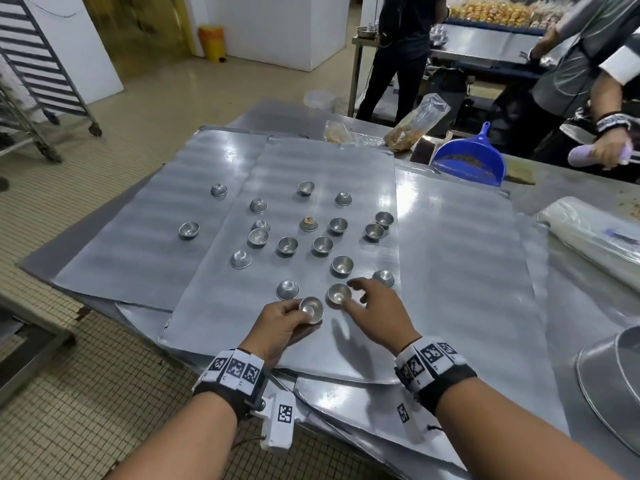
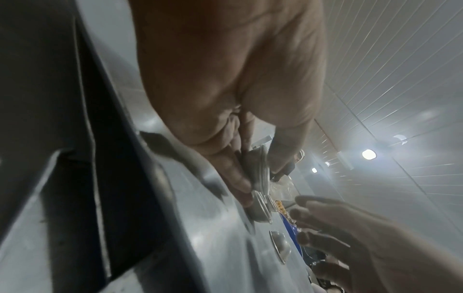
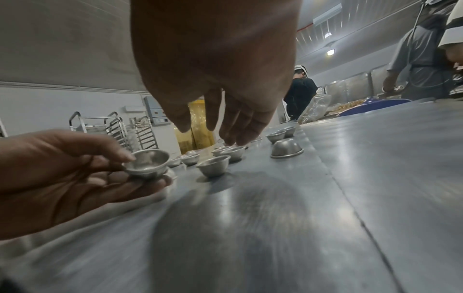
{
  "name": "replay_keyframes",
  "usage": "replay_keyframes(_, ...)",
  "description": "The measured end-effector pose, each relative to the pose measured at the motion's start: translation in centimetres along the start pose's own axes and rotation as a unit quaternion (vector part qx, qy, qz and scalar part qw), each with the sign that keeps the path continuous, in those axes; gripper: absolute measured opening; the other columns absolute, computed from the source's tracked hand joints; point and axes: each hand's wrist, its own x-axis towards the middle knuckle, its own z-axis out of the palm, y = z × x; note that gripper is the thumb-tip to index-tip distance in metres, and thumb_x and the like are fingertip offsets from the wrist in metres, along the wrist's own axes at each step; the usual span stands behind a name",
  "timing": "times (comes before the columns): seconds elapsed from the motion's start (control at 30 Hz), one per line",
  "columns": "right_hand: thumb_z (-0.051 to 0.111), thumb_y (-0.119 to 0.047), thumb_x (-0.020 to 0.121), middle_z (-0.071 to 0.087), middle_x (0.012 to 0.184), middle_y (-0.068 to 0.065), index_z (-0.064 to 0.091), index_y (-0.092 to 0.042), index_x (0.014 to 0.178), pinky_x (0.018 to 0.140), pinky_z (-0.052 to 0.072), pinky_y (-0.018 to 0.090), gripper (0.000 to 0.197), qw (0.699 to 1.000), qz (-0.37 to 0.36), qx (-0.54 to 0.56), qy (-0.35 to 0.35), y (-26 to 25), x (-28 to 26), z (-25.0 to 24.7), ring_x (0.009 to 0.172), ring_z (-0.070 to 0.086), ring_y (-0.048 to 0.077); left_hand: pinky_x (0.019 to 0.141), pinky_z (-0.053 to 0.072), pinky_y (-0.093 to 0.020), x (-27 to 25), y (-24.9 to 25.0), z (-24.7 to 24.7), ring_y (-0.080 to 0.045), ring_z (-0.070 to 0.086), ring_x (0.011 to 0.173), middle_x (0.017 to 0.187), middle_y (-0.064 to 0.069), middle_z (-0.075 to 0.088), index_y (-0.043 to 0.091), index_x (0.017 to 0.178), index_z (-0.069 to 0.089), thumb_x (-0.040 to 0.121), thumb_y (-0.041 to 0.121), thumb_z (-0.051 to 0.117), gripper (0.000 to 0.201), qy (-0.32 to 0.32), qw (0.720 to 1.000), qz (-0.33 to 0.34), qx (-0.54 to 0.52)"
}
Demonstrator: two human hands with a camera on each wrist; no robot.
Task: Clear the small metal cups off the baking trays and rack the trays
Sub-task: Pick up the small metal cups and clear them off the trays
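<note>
Several small metal cups lie scattered on overlapping baking trays, some upright, some upside down; one holds crumbs. My left hand pinches a short stack of nested cups just above the near end of the middle tray. My right hand hovers with fingers spread over an upright cup, not gripping it. An upside-down cup sits just beyond its fingers.
A blue dustpan and a plastic bag lie at the table's far side. Two other people stand there. A wheeled tray rack stands far left. A large metal bowl sits at my right.
</note>
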Motion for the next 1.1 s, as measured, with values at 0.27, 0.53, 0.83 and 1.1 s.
replay_keyframes(0.27, 0.061, -0.04, 0.09, 0.053, 0.139, 0.004, 0.043, -0.027, 0.145, 0.098, 0.046, 0.037, 0.06, 0.987, -0.029, -0.096, -0.123, 1.2, 4.3, 1.0, 0.121, 0.055, 0.025, 0.097, 0.055, -0.037, 0.8, 0.1, 0.1, -0.033, 0.073, 0.101, 0.106, -0.02, 0.075, -0.003, 0.114, 0.069, 0.086, -0.004, 0.071, 0.027, 0.03, 0.999, 0.011, 0.012)
replay_keyframes(0.53, 0.062, -0.036, 0.083, 0.063, 0.123, 0.001, 0.06, -0.023, 0.125, 0.086, 0.048, 0.034, 0.043, 0.988, -0.073, -0.089, -0.107, 2.1, 4.7, 2.3, 0.107, 0.061, 0.024, 0.091, 0.058, -0.033, 1.2, 0.3, 0.0, -0.034, 0.073, 0.102, 0.109, -0.02, 0.075, -0.001, 0.116, 0.068, 0.087, -0.005, 0.07, 0.03, 0.052, 0.999, 0.006, 0.017)
replay_keyframes(0.83, 0.058, -0.04, 0.083, 0.06, 0.112, -0.003, 0.057, -0.024, 0.124, 0.08, 0.042, 0.03, 0.044, 0.993, -0.054, -0.065, -0.086, 2.6, 3.7, 2.1, 0.104, 0.056, 0.018, 0.098, 0.054, -0.037, 1.4, -0.1, 0.3, -0.031, 0.072, 0.107, 0.112, -0.019, 0.074, -0.002, 0.117, 0.068, 0.091, -0.002, 0.066, 0.026, 0.045, 0.999, 0.009, 0.023)
replay_keyframes(1.1, 0.066, -0.044, 0.088, 0.061, 0.127, 0.003, 0.056, -0.018, 0.135, 0.091, 0.046, 0.031, 0.055, 0.993, -0.089, -0.027, -0.067, 0.6, 3.0, 1.3, 0.113, 0.059, 0.021, 0.101, 0.053, -0.04, 0.2, 1.3, 0.3, -0.033, 0.07, 0.109, 0.112, -0.025, 0.072, -0.005, 0.116, 0.066, 0.092, -0.005, 0.052, 0.027, 0.03, 0.999, -0.005, -0.029)
